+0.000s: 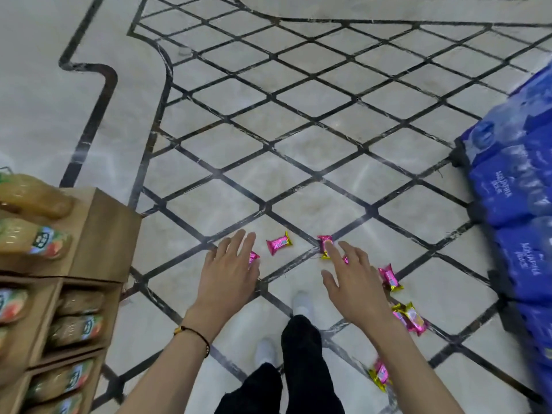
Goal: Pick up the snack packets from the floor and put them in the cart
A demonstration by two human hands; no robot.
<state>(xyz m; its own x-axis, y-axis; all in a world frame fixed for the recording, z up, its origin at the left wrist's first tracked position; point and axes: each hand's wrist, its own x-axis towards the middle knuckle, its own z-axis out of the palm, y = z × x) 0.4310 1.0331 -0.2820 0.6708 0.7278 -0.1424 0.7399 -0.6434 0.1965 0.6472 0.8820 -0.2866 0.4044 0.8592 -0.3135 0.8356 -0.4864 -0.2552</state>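
Several pink snack packets with gold ends lie scattered on the tiled floor. One packet [279, 242] lies between my hands. Another packet [254, 258] peeks out from under my left hand [230, 270], which is spread open above it. My right hand [352, 279] is open, its index finger over a packet [324, 242]. More packets lie to the right: one [390, 277] beside my right hand, a pair [410, 318] near my forearm, and one [380, 375] partly hidden by my right arm. No cart is in view.
Cardboard display boxes [101, 231] of juice bottles stand at the left. Blue shrink-wrapped packs of water bottles [513, 192] are stacked at the right. My feet in white shoes [302, 304] and dark trousers stand below the hands. Tiled floor with dark lattice lines stretches ahead.
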